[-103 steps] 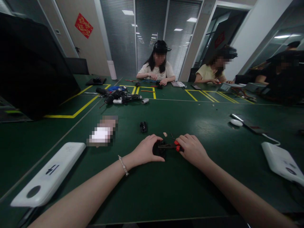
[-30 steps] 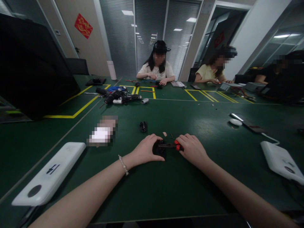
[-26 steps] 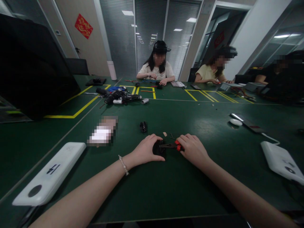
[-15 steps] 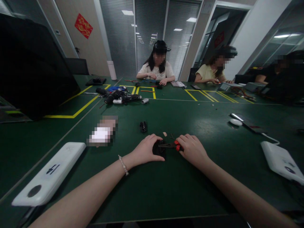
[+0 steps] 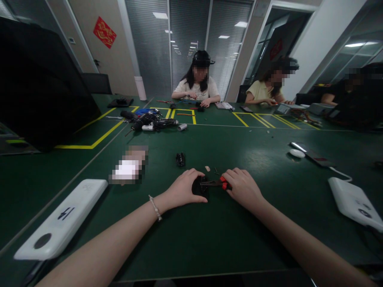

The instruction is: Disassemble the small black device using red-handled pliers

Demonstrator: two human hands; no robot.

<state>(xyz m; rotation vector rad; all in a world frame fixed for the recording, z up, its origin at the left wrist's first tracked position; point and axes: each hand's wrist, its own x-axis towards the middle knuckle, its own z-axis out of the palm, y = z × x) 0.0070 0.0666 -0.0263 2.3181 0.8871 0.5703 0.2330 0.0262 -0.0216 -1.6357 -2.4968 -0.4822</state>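
Observation:
Between the thumb and fingers of my left hand (image 5: 188,188) is a small black part (image 5: 204,189), held down at the green table (image 5: 191,247). Its details are too dark to make out. My right hand (image 5: 243,186) is wrapped round the red handles of a pair of needle-nose pliers (image 5: 213,183). The pliers' thin jaws point left and reach onto the black part; whether they grip it I cannot tell. Just beyond lie a small pale piece (image 5: 207,168) and a few thin dark bits (image 5: 216,171). Another black part (image 5: 180,159) rests farther back.
White power banks lie at left (image 5: 64,217) and right (image 5: 356,203). A blurred-out phone-like object (image 5: 128,167) is left of my hands. Farther off are a heap of black cables (image 5: 149,120), a round white disc (image 5: 297,154) and a dark monitor (image 5: 42,87). Several people sit across the table.

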